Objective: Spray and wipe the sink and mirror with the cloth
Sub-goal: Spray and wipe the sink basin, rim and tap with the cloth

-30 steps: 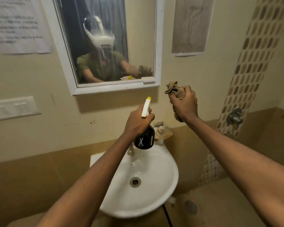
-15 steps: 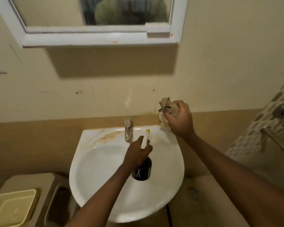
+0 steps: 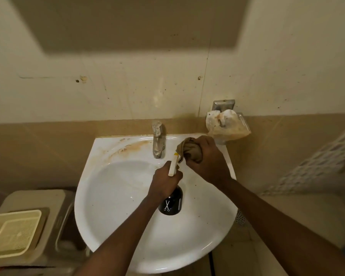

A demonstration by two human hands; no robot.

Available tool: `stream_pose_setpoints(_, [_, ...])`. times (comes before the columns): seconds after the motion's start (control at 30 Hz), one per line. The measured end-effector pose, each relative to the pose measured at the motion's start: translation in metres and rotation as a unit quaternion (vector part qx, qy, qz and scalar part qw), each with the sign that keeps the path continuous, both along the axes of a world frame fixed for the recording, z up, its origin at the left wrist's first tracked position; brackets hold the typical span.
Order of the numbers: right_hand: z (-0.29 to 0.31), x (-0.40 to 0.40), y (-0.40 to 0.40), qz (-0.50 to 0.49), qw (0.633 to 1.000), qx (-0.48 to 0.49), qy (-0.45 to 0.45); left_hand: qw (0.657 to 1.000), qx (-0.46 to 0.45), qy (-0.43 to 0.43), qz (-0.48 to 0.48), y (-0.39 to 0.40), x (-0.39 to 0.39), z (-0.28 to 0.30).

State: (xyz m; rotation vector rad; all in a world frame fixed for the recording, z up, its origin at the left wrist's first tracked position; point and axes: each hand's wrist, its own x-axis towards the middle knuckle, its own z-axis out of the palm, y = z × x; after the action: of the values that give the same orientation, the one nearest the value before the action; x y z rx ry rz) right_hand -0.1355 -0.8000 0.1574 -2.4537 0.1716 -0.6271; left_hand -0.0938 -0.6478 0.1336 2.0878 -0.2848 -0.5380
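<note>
Both hands over sink point(image 3: 116, 196) — bottle point(image 3: 170, 204), cloth point(image 3: 189, 151)

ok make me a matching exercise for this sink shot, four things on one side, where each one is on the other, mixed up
Things:
1. spray bottle
2. cloth
3. tap
4. tray

Places:
A. far left, beside the sink
B. bunched in the right hand
C. at the back rim of the sink, by the wall
D. gripped by the left hand over the basin

Pairs: 1-D, 2-B, 3-C, 4-A
</note>
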Motion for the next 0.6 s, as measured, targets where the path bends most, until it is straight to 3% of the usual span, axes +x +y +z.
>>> stream_pose_setpoints(0.4, [-0.042,-0.011,-0.019,-0.052,0.996,-0.009,0.069,0.999,0.009,-0.031,0.025,-0.009,0.013,-0.005])
stream_pose_setpoints(0.6, [-0.041,-0.01,-0.024,-0.059,0.995,-0.019,0.072,0.999,-0.006,0.019,0.043,-0.008,0.015,-0.006])
